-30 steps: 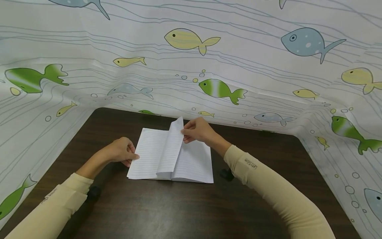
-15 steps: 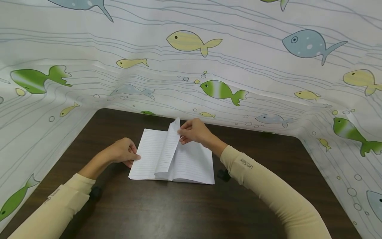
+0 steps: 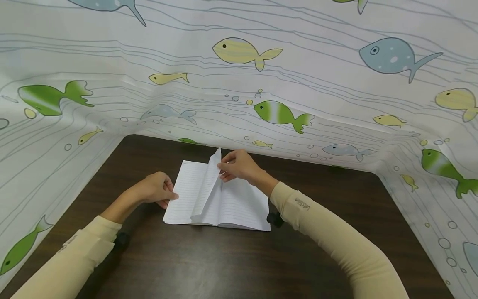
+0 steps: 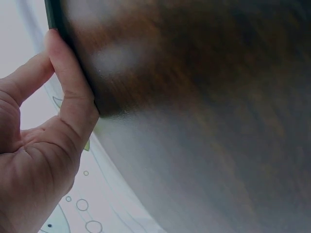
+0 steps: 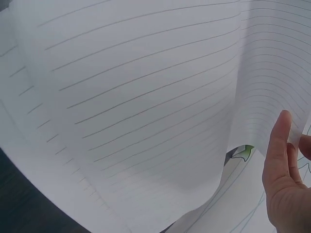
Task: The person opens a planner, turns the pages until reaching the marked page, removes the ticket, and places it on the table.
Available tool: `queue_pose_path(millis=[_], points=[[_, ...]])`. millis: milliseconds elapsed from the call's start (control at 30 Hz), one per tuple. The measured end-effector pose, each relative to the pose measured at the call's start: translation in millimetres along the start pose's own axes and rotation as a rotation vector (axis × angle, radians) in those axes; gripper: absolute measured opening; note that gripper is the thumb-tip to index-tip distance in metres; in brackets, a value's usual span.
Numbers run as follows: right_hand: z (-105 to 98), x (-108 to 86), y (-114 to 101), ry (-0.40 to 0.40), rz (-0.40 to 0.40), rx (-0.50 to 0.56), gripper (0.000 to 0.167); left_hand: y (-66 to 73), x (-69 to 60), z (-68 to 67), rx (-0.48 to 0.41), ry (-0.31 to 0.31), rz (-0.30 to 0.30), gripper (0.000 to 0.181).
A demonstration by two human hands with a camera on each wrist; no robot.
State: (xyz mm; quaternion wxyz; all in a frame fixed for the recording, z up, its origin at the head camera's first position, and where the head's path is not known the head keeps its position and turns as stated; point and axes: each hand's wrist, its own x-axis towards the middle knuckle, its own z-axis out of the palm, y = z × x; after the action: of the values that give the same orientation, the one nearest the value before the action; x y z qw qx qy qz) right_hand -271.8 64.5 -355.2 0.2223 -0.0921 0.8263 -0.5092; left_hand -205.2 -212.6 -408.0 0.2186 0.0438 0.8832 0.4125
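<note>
An open notebook [image 3: 244,205] with ruled white pages lies on the dark table. My left hand [image 3: 158,191] grips its left edge, thumb on top of the page and fingers at the side. In the left wrist view, the thumb and a finger of the left hand [image 4: 48,131] meet at a dark edge. Above the middle of the notebook, my right hand [image 3: 239,166] pinches the upper outer part of a raised page [image 3: 206,187], which stands curved and leans left. The right wrist view shows that page [image 5: 269,82] bending beside the fingers of the right hand [image 5: 286,184].
The dark wood-patterned table [image 3: 209,265] extends around the notebook. Fish-printed white sheeting [image 3: 321,91] walls its back and both sides, close behind the notebook. A small black object [image 3: 275,219] is under the right wrist and another black object [image 3: 122,239] under the left.
My right hand has moved left with the raised page, which now leans further left and uncovers more of the right-hand page. The left hand keeps its place on the notebook's edge.
</note>
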Motion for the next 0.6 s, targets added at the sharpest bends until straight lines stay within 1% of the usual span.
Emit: queue_pose_path(millis=[233, 433, 600], points=[[5.7, 4.7, -2.5, -0.019, -0.014, -0.017, 0.019, 1.2, -0.4, -0.3, -0.005, -0.004, -0.013, 0.021], [10.9, 9.9, -1.6, -0.031, -0.018, -0.012, 0.019, 1.2, -0.7, -0.7, 0.002, -0.013, -0.003, 0.021], [15.6, 12.8, -1.5, -0.036, -0.031, -0.037, 0.02, 1.2, -1.2, -0.3, 0.003, -0.015, 0.002, 0.021]])
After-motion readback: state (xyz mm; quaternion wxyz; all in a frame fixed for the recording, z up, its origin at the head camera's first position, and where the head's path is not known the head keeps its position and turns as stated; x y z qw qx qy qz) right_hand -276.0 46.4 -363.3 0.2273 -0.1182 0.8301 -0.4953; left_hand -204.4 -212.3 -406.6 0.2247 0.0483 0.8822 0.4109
